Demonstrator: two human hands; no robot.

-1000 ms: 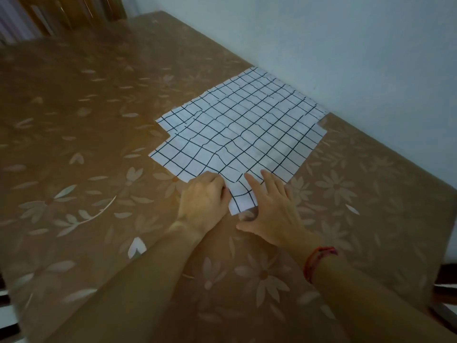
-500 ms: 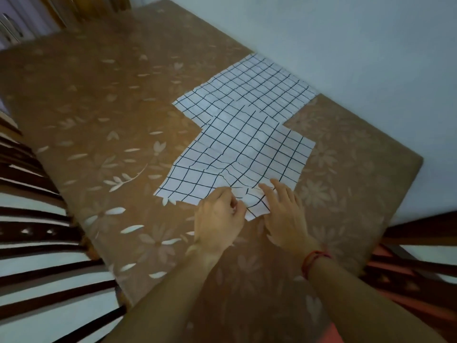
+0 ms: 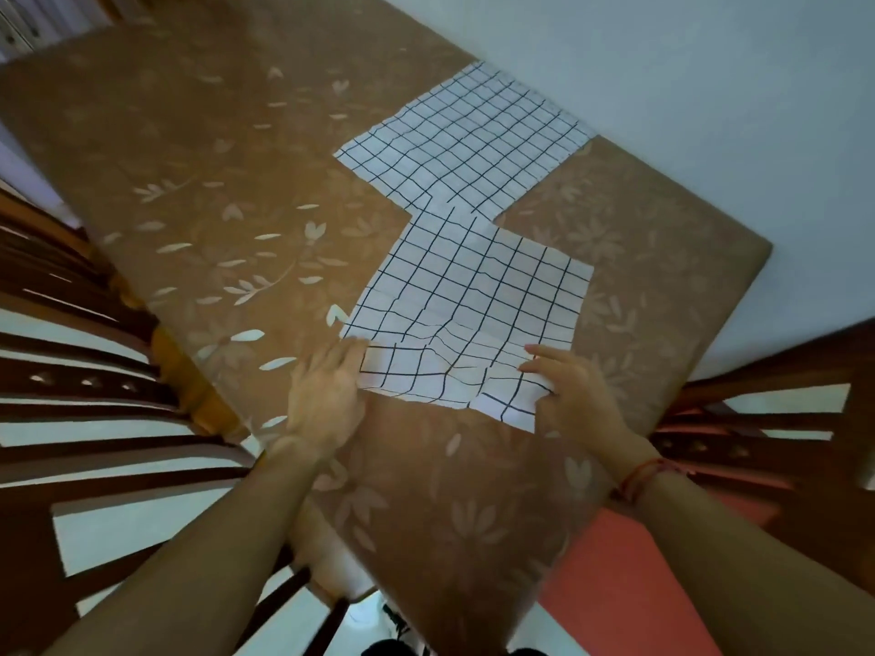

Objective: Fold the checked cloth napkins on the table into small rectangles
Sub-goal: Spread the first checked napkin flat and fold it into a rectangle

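The near napkin [image 3: 473,305], white with a black check, lies open and flat on the table [image 3: 227,182] close to its near edge, as I see it through the head camera. Its far corner touches or slightly overlaps the far napkin [image 3: 464,139], which is spread flat against the wall [image 3: 710,87]. The near edge of the near napkin is rumpled, with a raised ripple running toward the middle of the cloth. My view has the left hand [image 3: 326,395] at the napkin's near left corner, fingers close together and reaching onto the cloth. That hand is blurred, and I cannot tell whether it pinches the edge or only rests on it. The right hand [image 3: 582,400] sits at the near right corner, thumb and forefinger spread apart and lying on top of the cloth, the other fingers beside the edge. A red thread [image 3: 639,475] circles the right wrist. The table wears a brown cover with pale flowers and leaves. Dark wooden chairs stand on either side, one at the left [image 3: 71,395] and one at the right [image 3: 781,404].
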